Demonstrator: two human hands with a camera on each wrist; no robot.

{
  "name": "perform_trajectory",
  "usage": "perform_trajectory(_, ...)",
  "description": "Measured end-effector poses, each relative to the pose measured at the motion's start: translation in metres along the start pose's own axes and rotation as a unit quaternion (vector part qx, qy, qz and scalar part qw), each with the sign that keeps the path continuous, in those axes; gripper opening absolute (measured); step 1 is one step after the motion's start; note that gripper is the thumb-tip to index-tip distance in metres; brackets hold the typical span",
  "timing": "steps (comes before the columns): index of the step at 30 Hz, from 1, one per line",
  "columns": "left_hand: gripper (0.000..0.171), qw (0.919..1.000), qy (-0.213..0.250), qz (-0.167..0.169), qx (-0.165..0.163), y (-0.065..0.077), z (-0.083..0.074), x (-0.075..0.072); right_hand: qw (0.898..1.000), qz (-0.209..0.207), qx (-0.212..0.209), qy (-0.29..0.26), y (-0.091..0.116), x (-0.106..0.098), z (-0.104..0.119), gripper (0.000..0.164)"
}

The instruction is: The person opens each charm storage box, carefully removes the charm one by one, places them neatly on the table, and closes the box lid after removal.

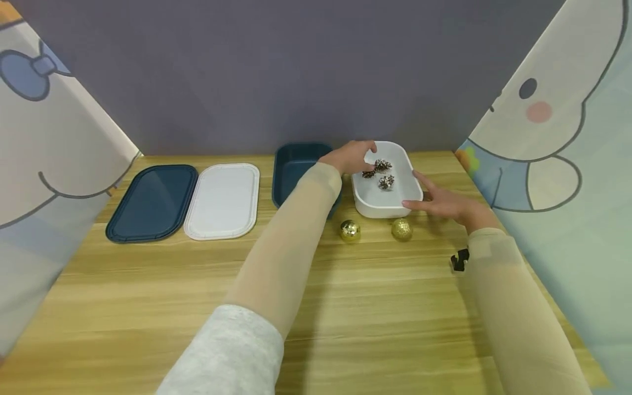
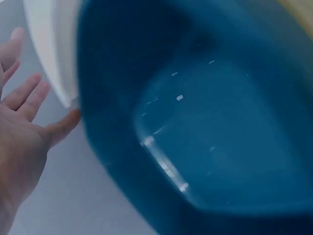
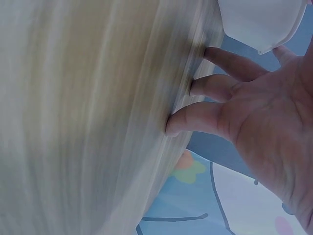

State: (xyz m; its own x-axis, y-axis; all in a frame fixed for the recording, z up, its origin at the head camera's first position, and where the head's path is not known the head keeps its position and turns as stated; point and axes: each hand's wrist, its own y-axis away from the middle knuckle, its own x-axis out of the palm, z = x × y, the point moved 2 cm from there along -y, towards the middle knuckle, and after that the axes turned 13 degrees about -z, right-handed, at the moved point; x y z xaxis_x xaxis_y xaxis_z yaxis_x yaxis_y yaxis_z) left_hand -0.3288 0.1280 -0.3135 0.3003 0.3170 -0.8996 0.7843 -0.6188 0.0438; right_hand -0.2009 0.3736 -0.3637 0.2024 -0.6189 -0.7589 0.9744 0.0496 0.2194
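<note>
A white container (image 1: 387, 197) stands at the back with several small frosted pine cones (image 1: 386, 182) in it. My left hand (image 1: 351, 157) reaches over its left rim, fingers spread above the inside; in the left wrist view a digit meets the white rim. At the container's right side is my right hand (image 1: 446, 204), thumb and forefinger apart by the front right corner. In the right wrist view, the other fingertips rest on the table. Left of the white container sits a dark blue container (image 1: 291, 170), partly hidden by my left arm.
Two gold baubles (image 1: 350, 231) lie in front of the containers, one shiny and one glittery (image 1: 402, 229). A dark blue lid (image 1: 152, 203) and a white lid (image 1: 222, 201) lie to the left. A small black piece (image 1: 460, 260) is beside my right wrist. A grey wall (image 1: 296, 77) rises behind.
</note>
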Motion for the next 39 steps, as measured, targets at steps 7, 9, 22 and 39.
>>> perform_trajectory(7, 0.069, 0.9986, -0.043, 0.029, -0.011, -0.006, -0.001, 0.013, 1.000, -0.013, -0.007, 0.007, 0.007, -0.006, 0.000, 0.108)
perform_trajectory(9, 0.070, 0.9980, -0.051, 0.036, -0.013, -0.005, 0.000, 0.013, 1.000, -0.014, -0.004, 0.006, 0.009, -0.007, 0.001, 0.109)
perform_trajectory(22, 0.075, 0.9931, -0.079, 0.084, -0.024, -0.008, -0.005, 0.021, 1.000, -0.004, -0.002, 0.008, 0.018, 0.000, 0.005, 0.108)
perform_trajectory(39, 0.045, 0.9955, -0.037, 0.077, -0.042, -0.001, -0.009, 0.033, 1.000, 0.000, -0.010, -0.010, 0.013, 0.007, 0.006, 0.105)
